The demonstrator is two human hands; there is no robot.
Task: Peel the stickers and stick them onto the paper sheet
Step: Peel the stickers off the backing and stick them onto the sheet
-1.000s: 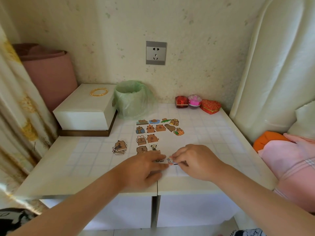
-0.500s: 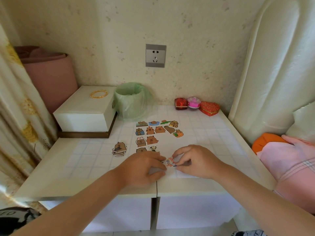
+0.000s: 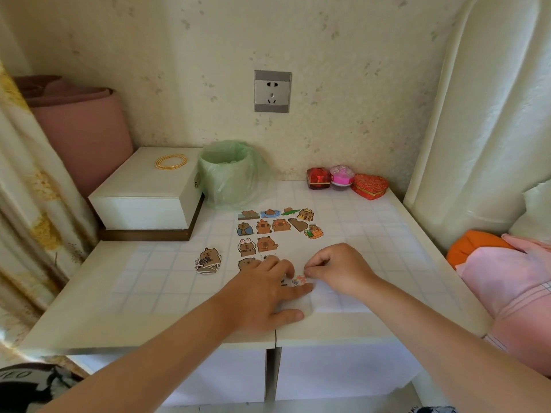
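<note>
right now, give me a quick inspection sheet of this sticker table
surface: white gridded table top, paper sheet near its front edge
job's things: rows of stickers laid out beyond the hands; loose sticker pile to their left; small sticker between the hands
clutter: white box with gold bangles on top, green-bagged bin, three gift boxes at the back
grippers: left hand flat, fingers straight, pressing down; right hand pinching the small sticker
cables: nothing seen
surroundings: wall socket, curtain at left, pink bedding at right
</note>
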